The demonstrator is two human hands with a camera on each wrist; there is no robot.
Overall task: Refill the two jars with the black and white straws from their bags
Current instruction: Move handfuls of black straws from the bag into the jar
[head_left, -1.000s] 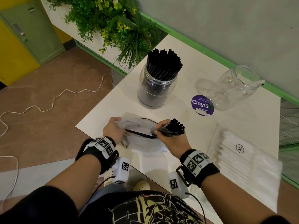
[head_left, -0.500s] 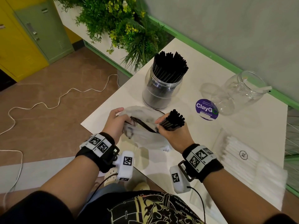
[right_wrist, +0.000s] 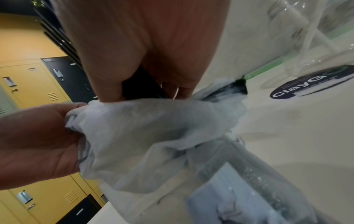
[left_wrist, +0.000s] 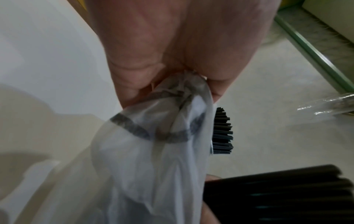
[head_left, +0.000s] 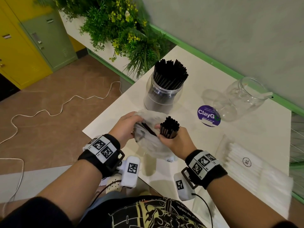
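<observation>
While my right hand (head_left: 176, 140) grips a bundle of black straws (head_left: 169, 129) at the middle of the head view, ends up, my left hand (head_left: 126, 129) pinches the crumpled clear bag (head_left: 148, 145) just left of it, fingers (left_wrist: 132, 72) bunched on the plastic. I'd call this the tail of the black refill: a few straws lie in the bag yet, and the bundle is clear of it. Above, the black-straw jar (head_left: 162, 96) already stands packed. Next I lift this bundle up-frame and thread it into what gap remains, which looks tight. At upper right the clear jar (head_left: 241, 96) holds almost nothing; the white straws (head_left: 243, 165) wait in their bag at lower right on the bench (head_left: 246, 129).
</observation>
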